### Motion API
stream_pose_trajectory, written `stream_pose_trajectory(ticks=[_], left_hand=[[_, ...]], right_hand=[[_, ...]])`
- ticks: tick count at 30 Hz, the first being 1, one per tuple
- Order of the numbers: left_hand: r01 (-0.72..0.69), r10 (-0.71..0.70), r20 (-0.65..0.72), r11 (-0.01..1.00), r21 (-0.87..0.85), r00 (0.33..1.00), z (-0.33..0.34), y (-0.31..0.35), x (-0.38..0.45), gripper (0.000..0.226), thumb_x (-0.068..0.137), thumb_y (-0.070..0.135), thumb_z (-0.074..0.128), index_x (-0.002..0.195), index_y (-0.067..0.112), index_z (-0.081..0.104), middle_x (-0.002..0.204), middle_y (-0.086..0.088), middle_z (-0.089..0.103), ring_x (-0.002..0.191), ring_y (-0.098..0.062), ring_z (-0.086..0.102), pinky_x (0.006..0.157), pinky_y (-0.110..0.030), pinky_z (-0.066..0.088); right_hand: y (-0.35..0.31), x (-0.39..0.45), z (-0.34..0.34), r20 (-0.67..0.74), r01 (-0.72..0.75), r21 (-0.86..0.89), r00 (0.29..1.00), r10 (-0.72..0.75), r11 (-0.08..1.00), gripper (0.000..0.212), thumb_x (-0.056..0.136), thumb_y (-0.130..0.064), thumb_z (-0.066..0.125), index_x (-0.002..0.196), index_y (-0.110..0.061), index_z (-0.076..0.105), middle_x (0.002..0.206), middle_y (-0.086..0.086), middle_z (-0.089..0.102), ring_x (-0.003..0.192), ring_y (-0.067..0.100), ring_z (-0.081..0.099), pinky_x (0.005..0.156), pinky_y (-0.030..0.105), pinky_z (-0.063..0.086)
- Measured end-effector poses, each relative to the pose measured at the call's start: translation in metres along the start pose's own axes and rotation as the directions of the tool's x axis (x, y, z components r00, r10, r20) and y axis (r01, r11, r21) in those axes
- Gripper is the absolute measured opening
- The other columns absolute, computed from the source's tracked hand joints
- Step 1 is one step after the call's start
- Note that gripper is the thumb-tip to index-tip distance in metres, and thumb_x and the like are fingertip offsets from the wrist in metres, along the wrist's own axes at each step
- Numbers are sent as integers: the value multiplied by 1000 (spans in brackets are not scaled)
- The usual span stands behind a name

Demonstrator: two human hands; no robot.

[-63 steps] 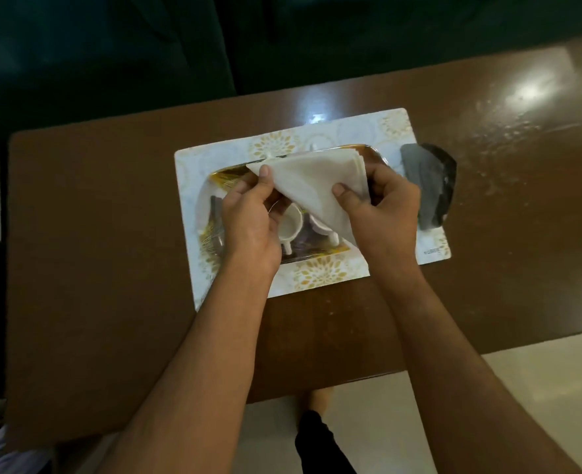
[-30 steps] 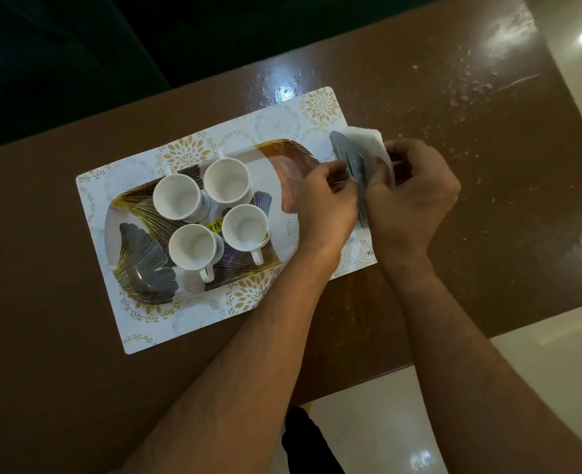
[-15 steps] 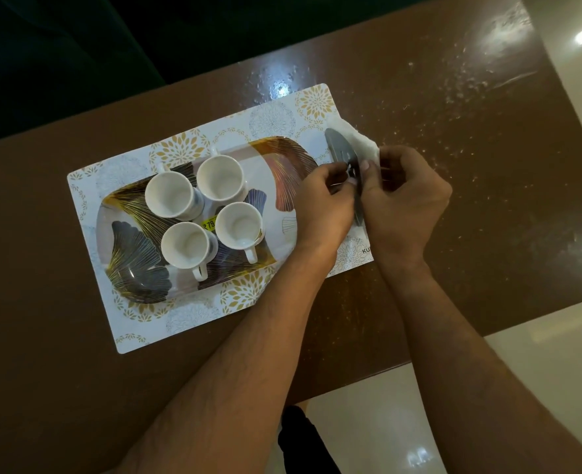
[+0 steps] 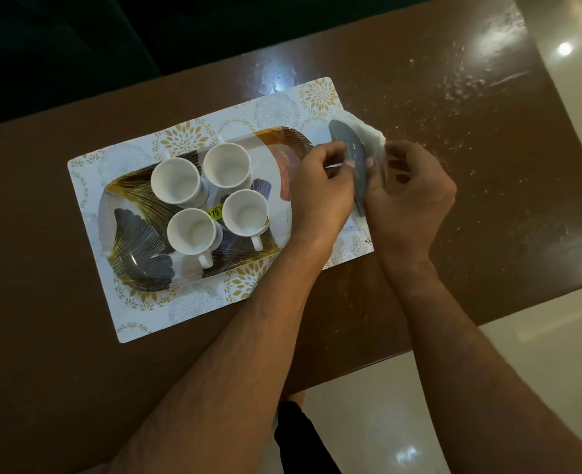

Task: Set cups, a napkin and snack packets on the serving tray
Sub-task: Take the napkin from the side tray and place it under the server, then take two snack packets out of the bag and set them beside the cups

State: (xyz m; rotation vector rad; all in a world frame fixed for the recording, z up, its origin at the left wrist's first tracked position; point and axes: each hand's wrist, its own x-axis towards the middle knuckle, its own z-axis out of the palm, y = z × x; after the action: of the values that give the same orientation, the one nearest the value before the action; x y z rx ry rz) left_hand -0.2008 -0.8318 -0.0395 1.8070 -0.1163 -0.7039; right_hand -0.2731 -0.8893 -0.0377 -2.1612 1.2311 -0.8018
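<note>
Table (image 4: 453, 107) glossy brown, crumb-speckled | floor (image 4: 539, 354) pale, shiny | both hands pinching napkin (image 4: 371, 138)

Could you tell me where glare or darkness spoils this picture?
Head view: glare on the table at its far right corner and near the mat's far edge; a lamp reflection on the floor; the top left is nearly black; the cups are evenly lit and sharp.
</note>
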Motion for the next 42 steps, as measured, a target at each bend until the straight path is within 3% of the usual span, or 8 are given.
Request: stream_pose_trajectory(ticks=[6, 10, 15, 17, 19, 26, 36, 42], left_hand=[[-94, 96, -63, 995, 33, 993, -54, 6, -11, 32, 101, 10, 65, 132, 11, 68, 124, -1, 73, 109, -9, 68, 97, -21, 56], [-167, 182, -122, 978, 128, 976, -113, 4, -19, 33, 101, 11, 64, 134, 13, 66, 130, 0, 71, 117, -12, 66, 99, -23, 54], [-224, 290, -164, 916, 333, 943, -206, -12, -36, 35, 103, 14, 63, 138, 16, 62, 140, -1, 64, 129, -15, 60, 108, -26, 49], [-233, 325, -164, 878, 419, 931, -252, -21, -46, 36, 103, 14, 62, 140, 15, 61, 141, -1, 62, 132, -15, 58, 108, -17, 42], [-212, 342, -172, 832, 512, 924, -311, -38, -61, 37, 105, 15, 60, 142, 15, 58, 144, -2, 59, 134, -13, 55, 106, -12, 36], [-70, 335, -249, 710, 701, 909, -493, -100, -118, 42, 107, 23, 55, 149, 18, 51, 151, -2, 51, 139, -12, 50, 114, -24, 43], [148, 224, -401, 687, 712, 888, -700, -195, -201, 39, 105, 17, 56, 143, 7, 55, 141, -11, 55, 132, -27, 54, 110, -40, 48], [274, 140, -481, 671, 689, 866, -775, -254, -234, 37, 103, 13, 55, 138, 3, 58, 139, -16, 58, 129, -31, 56, 110, -42, 46]], right_hand=[[-32, -26, 1, -26, 105, -93, 994, -108, 990, 28, 90, -19, 71, 112, -4, 74, 111, 10, 76, 105, 27, 69, 93, 29, 50], [-66, -52, 15, -28, 198, -104, 979, -202, 975, 25, 89, -16, 73, 109, -2, 75, 108, 14, 76, 103, 33, 69, 92, 42, 56], [-119, -103, 45, 100, 338, -126, 940, -327, 933, 26, 90, -19, 68, 111, -3, 75, 112, 11, 77, 109, 35, 69, 100, 44, 50], [-144, -129, 60, 153, 381, -116, 919, -362, 917, 29, 90, -19, 69, 113, -3, 74, 117, 12, 76, 114, 35, 67, 101, 44, 50], [-178, -166, 81, 213, 425, -89, 892, -399, 901, 30, 91, -21, 68, 116, -4, 74, 119, 12, 75, 115, 35, 66, 99, 47, 50], [-290, -296, 150, 417, 569, -31, 755, -507, 822, 33, 95, -31, 65, 121, -11, 73, 126, 7, 72, 121, 30, 61, 102, 41, 45], [-416, -471, 236, 549, 679, 155, 545, -633, 718, 32, 94, -34, 67, 118, -14, 72, 125, 6, 70, 122, 29, 58, 97, 42, 46], [-453, -551, 268, 620, 730, 232, 399, -676, 643, 34, 90, -30, 72, 115, -7, 74, 121, 11, 73, 115, 35, 63, 92, 47, 51]])
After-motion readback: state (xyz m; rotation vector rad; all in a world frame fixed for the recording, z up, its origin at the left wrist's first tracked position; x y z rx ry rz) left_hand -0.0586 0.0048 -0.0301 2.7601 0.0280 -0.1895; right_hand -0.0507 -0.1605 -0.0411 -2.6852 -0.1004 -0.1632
